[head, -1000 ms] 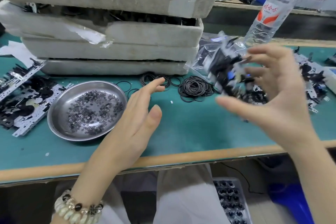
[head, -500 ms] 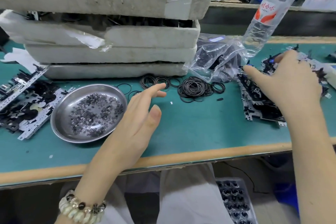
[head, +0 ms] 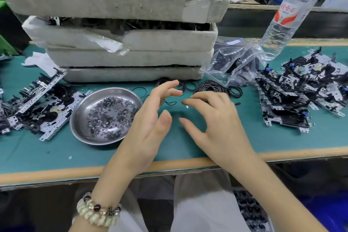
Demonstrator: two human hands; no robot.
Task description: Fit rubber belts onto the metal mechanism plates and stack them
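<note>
Work surface: a table (head: 282, 143) covered with a green mat and edged in pale wood. At its rear, grey foam trays (head: 131, 58) are stacked several high, and dark parts can be seen in the gaps between them. Behind, a second bench (head: 254, 5) carrying more parts is partly seen.

To the left, a pile of metal plates (head: 37, 103) is spread on the mat, with a white cloth (head: 39, 61) behind it. A steel dish (head: 81, 132) is set beside that pile and is filled with small dark washers (head: 111, 117). To the right, a larger heap of plates (head: 286, 100) is stacked loosely. A clear plastic bag (head: 235, 62) of dark parts is propped against the foam trays, and a water bottle (head: 288, 15) is seen just beside it.

The rubber belts (head: 211, 86) are found in a loose heap on the mat in front of the trays, with further loops scattered to its left. One thin loop (head: 169, 102) is seen beside the left fingertips; whether it is touched cannot be told.

Left hand (head: 148, 126): held over the middle of the mat, fingers spread and gently curved, nothing grasped. A beaded bracelet (head: 98, 211) is worn at the wrist.

Right hand (head: 216, 124): held palm down beside the left, fingers loosely arched near the belt heap, nothing grasped.
</note>
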